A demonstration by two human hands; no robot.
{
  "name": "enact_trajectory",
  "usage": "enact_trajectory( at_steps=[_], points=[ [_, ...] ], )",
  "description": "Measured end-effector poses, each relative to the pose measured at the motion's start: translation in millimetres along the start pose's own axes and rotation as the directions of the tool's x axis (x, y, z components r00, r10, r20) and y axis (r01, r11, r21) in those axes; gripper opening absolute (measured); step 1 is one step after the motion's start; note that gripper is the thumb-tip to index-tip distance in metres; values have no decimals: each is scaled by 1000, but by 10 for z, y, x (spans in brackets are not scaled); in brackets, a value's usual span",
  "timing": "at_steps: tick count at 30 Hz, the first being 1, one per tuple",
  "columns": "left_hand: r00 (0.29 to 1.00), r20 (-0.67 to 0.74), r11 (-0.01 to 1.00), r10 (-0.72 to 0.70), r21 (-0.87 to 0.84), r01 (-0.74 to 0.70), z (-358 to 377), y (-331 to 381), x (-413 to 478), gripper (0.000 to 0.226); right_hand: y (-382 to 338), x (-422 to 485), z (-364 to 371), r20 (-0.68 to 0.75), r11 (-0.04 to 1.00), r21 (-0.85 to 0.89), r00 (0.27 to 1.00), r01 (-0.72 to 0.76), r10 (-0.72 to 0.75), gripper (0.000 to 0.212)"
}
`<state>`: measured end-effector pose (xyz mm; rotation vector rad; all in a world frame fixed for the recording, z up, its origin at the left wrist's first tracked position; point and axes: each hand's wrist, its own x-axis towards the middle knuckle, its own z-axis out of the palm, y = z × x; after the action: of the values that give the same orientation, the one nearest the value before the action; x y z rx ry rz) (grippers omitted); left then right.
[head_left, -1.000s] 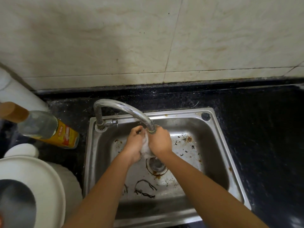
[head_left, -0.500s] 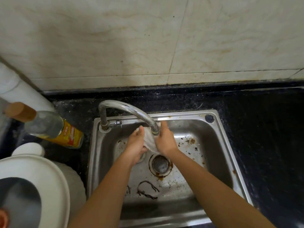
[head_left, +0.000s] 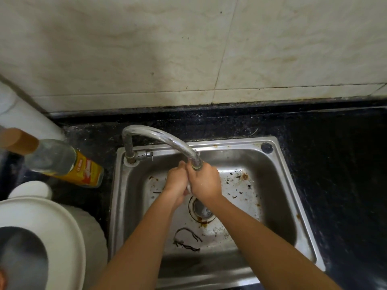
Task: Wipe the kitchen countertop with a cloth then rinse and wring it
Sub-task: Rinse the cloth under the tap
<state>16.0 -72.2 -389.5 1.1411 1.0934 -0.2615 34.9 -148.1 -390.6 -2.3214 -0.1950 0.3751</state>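
Observation:
Both my hands are pressed together under the spout of the curved steel tap (head_left: 159,137), over the steel sink (head_left: 280,185). My left hand (head_left: 176,183) and my right hand (head_left: 204,181) close around a small white cloth (head_left: 189,188). Only a pale sliver of the cloth shows between the palms; the hands hide the rest. The black stone countertop (head_left: 335,155) runs behind and to the right of the sink.
The sink bottom holds the drain (head_left: 202,210), dark scraps and rust stains. Left of the sink stands a bottle with a yellow label (head_left: 69,164) and a brown cap, plus a white round lid (head_left: 41,237). A white pipe (head_left: 23,114) rises at the far left. Tiled wall behind.
The cloth was spread open between my hands half a second ago; now both hands have closed together around it, hiding most of it.

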Motion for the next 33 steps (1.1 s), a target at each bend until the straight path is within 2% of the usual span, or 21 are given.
enact_trajectory(
  at_steps=[2, 5, 9, 12, 15, 19, 21, 23, 25, 28, 30, 31, 33],
  points=[
    [999, 44, 999, 13, 30, -14, -15, -2, -33, 37, 17, 57, -43, -2, 1000, -5, 1000, -13, 13, 32],
    [994, 103, 998, 40, 35, -44, -43, 14, -74, 36, 25, 96, -44, -5, 990, 97, 995, -102, 103, 37],
    [991, 106, 994, 78, 73, -86, -89, 35, -114, 39, 3, 13, -22, 73, 990, 134, 997, -46, 37, 40],
    [985, 149, 996, 88, 20, -92, -65, -31, -148, 35, 48, 122, -79, 89, 984, 125, 989, -125, 115, 38],
    [989, 121, 997, 82, -22, -80, -125, -7, -133, 35, 2, 73, -52, 142, 982, 149, 985, -115, 94, 37],
    [956, 283, 997, 76, -49, -65, -182, 14, -184, 27, 104, 159, -90, 196, 974, 153, 971, -165, 133, 30],
    [951, 300, 995, 80, -85, -57, -212, -17, -176, 24, 144, 239, -152, 200, 950, 218, 963, -225, 183, 35],
    [952, 293, 995, 89, -61, -74, -306, -77, -129, 21, 168, 259, -215, 256, 891, 346, 943, -294, 211, 42],
    [942, 316, 993, 115, -33, -111, -409, -135, -72, 29, 198, 251, -267, 349, 847, 420, 920, -325, 180, 33],
    [929, 347, 988, 129, -129, -89, -461, -92, -60, 46, 233, 221, -318, 478, 796, 480, 871, -369, 115, 20],
    [930, 342, 985, 133, -151, -86, -401, -23, -92, 40, 213, 180, -310, 502, 747, 546, 862, -380, 71, 22],
    [942, 307, 985, 135, -140, -96, -351, 6, -117, 38, 198, 161, -295, 481, 758, 552, 875, -347, 49, 21],
    [977, 153, 980, 146, -155, -122, -239, 8, -93, 33, 153, 117, -259, 435, 800, 534, 900, -274, 18, 22]
  ],
)
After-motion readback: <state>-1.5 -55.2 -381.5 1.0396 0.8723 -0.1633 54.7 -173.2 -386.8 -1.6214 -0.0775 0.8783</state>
